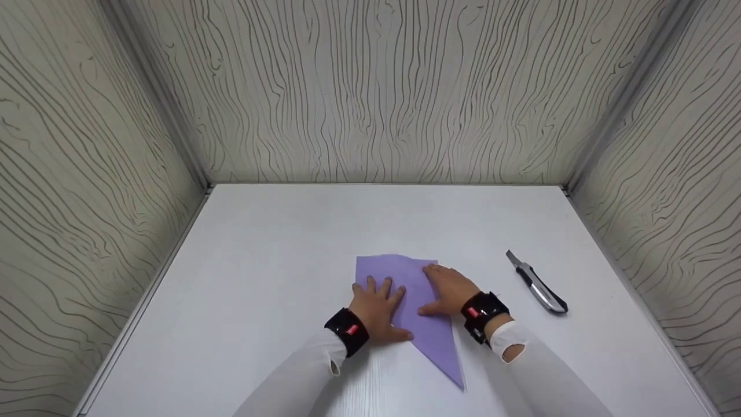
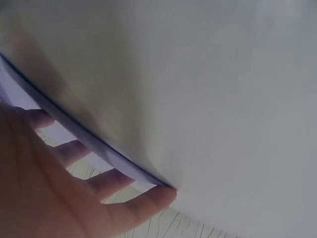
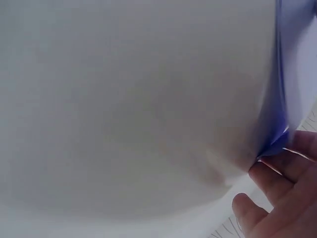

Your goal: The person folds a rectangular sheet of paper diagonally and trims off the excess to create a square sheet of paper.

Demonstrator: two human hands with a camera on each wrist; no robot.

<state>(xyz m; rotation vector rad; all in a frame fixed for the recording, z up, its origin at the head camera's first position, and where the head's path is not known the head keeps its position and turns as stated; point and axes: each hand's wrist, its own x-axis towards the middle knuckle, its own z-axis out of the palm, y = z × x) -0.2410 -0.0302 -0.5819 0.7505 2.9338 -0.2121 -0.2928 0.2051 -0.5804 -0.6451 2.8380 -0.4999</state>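
Observation:
A folded sheet of purple paper (image 1: 431,341) lies on the white table, its narrow pointed end towards me and to the right. My left hand (image 1: 373,313) rests on its left side with the fingers spread. In the left wrist view, the fingertips (image 2: 166,195) reach the paper's edge. My right hand (image 1: 454,289) lies over the right edge, thumb on the paper and fingers up near the far right corner. The right wrist view shows layered purple paper (image 3: 294,64) bending slightly up beside the fingers (image 3: 272,183). Both palms hide part of the sheet.
A utility knife (image 1: 541,288) with its blade out lies on the table (image 1: 278,231) to the right of my right hand. Wood-patterned panels (image 1: 376,92) enclose the table at the back and both sides.

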